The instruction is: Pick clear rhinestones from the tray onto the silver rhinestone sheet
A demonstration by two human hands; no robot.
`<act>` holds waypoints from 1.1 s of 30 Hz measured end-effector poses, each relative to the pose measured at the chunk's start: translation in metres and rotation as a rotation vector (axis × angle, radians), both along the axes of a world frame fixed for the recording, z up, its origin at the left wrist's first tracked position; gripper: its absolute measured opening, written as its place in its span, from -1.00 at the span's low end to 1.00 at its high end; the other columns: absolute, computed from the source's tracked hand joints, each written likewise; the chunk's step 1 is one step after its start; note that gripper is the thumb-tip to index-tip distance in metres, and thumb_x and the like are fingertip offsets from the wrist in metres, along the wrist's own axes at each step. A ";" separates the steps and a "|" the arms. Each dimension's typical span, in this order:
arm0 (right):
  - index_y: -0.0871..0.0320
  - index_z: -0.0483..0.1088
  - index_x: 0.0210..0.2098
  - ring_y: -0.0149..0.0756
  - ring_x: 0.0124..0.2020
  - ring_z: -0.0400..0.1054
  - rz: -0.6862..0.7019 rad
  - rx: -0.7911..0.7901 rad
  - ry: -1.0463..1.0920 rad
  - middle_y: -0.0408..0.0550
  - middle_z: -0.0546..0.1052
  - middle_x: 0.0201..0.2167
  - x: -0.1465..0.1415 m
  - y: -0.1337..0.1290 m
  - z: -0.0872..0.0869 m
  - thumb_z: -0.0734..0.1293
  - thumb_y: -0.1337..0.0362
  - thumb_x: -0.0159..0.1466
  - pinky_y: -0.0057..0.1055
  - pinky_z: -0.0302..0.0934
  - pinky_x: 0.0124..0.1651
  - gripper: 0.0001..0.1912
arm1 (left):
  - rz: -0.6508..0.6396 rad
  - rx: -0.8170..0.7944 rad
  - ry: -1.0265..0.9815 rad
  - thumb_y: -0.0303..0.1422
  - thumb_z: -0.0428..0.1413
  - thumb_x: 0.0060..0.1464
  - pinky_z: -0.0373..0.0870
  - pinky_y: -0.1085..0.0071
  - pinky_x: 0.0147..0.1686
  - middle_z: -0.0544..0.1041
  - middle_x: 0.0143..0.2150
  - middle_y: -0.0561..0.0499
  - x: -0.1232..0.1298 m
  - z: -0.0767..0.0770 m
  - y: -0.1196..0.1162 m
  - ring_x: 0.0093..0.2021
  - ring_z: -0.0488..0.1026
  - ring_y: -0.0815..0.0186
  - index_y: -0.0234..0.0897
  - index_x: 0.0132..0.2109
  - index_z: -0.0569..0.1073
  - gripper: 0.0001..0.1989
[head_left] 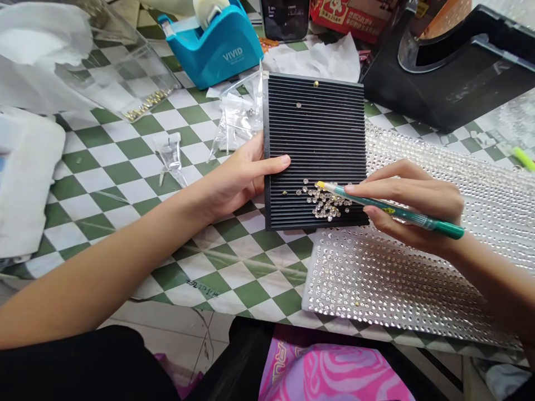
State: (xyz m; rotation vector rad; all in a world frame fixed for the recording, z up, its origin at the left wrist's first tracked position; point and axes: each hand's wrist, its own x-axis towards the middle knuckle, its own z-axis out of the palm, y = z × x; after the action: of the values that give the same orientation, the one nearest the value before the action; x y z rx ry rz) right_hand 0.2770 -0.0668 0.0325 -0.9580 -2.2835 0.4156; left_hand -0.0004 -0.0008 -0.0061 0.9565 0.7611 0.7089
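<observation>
Nearest to me, a pink and purple patterned cloth lies across the person's dark-clothed lap, just below the edge of the surface, which is covered in green and white checks. A broad sheet of shiny stones, set in close rows, spreads over the right side, passing beneath the right forearm.

Both hands are at work over a black ridged tray, held tilted at the middle of the surface, its right side overlapping the sheet from where I stand. The left hand is partly closed on the tray's left edge, thumb laid over the ridges, the other fingers behind. The right hand is closed in a writing grip around a green pen, whose yellow tip is at the upper edge of a loose cluster of clear stones low on the tray; I can't tell whether it touches 1. Higher up sit 1 clear stone and 1 gold piece.

Beyond the left hand lie small clear bags and a clear box with gold bits along its near edge. Farther back stand a blue tape dispenser marked VIVID, a dark phone, a red packet and, to the right, a bulky black holder.
</observation>
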 end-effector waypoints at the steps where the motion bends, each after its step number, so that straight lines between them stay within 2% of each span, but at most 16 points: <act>1: -0.09 0.60 0.13 -0.29 -0.21 0.56 -0.006 -0.006 0.002 -0.11 0.68 -0.22 0.000 0.000 0.001 0.41 0.41 0.39 -0.39 0.49 -0.18 -0.61 | 0.001 -0.003 0.000 -0.31 0.37 0.13 0.52 0.06 0.25 0.60 0.28 -0.10 0.000 0.000 0.000 0.40 0.40 -0.17 -0.18 0.29 0.43 -0.39; 5: -0.15 0.60 0.12 -0.31 -0.25 0.55 -0.060 -0.010 -0.007 -0.15 0.67 -0.23 0.000 -0.002 0.006 0.40 0.41 0.38 -0.40 0.49 -0.19 -0.60 | 0.006 -0.005 -0.010 -0.30 0.36 0.14 0.51 0.01 0.24 0.60 0.28 -0.17 0.000 0.001 -0.001 0.41 0.39 -0.21 -0.26 0.30 0.41 -0.38; 9: -0.14 0.64 0.06 -0.29 -0.28 0.54 -0.105 0.007 -0.009 -0.14 0.67 -0.25 0.003 -0.003 0.007 0.40 0.38 0.38 -0.38 0.50 -0.21 -0.66 | 0.013 -0.015 -0.010 -0.33 0.37 0.09 0.52 0.02 0.24 0.60 0.27 -0.15 0.000 0.000 -0.001 0.41 0.39 -0.22 -0.25 0.28 0.43 -0.38; 13: -0.13 0.63 0.06 -0.28 -0.28 0.54 -0.069 -0.008 -0.030 -0.14 0.68 -0.26 0.003 -0.003 0.002 0.39 0.34 0.39 -0.37 0.49 -0.24 -0.68 | 0.019 -0.016 -0.005 -0.32 0.38 0.09 0.53 0.04 0.21 0.61 0.27 -0.14 0.001 0.000 -0.001 0.41 0.39 -0.22 -0.23 0.26 0.45 -0.39; 19: -0.12 0.62 0.09 -0.30 -0.29 0.53 -0.032 0.005 0.005 -0.14 0.68 -0.27 0.000 -0.002 -0.004 0.40 0.39 0.38 -0.39 0.47 -0.24 -0.63 | 0.054 -0.041 0.009 -0.31 0.40 0.05 0.54 0.04 0.20 0.61 0.25 -0.16 0.002 0.003 -0.001 0.40 0.39 -0.23 -0.29 0.26 0.45 -0.36; 24: -0.10 0.62 0.09 -0.30 -0.27 0.54 -0.034 0.003 -0.002 -0.13 0.68 -0.26 0.001 -0.001 -0.003 0.39 0.37 0.38 -0.39 0.47 -0.26 -0.65 | 0.005 -0.001 -0.001 -0.34 0.38 0.07 0.51 0.06 0.24 0.60 0.28 -0.12 0.001 0.002 -0.001 0.41 0.37 -0.21 -0.26 0.27 0.42 -0.36; 29: -0.18 0.65 0.04 -0.27 -0.30 0.54 -0.137 0.007 0.017 -0.15 0.68 -0.27 0.003 -0.005 0.007 0.40 0.37 0.36 -0.34 0.47 -0.28 -0.63 | -0.011 0.025 0.026 -0.27 0.37 0.09 0.50 0.04 0.25 0.64 0.23 -0.08 0.000 0.002 -0.001 0.43 0.35 -0.22 -0.20 0.32 0.40 -0.33; 33: -0.19 0.65 0.07 -0.26 -0.32 0.54 -0.269 0.128 0.099 -0.15 0.71 -0.24 0.024 -0.002 0.004 0.43 0.36 0.33 -0.29 0.38 -0.32 -0.60 | -0.016 0.034 0.026 -0.25 0.37 0.09 0.49 0.03 0.26 0.65 0.21 -0.07 0.000 0.001 -0.002 0.42 0.36 -0.23 -0.17 0.33 0.41 -0.32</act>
State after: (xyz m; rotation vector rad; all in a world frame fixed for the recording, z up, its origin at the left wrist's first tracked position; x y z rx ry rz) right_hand 0.3010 -0.0688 0.0366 -1.1337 -2.0306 0.1943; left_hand -0.0007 -0.0025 -0.0047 1.0032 0.7661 0.6985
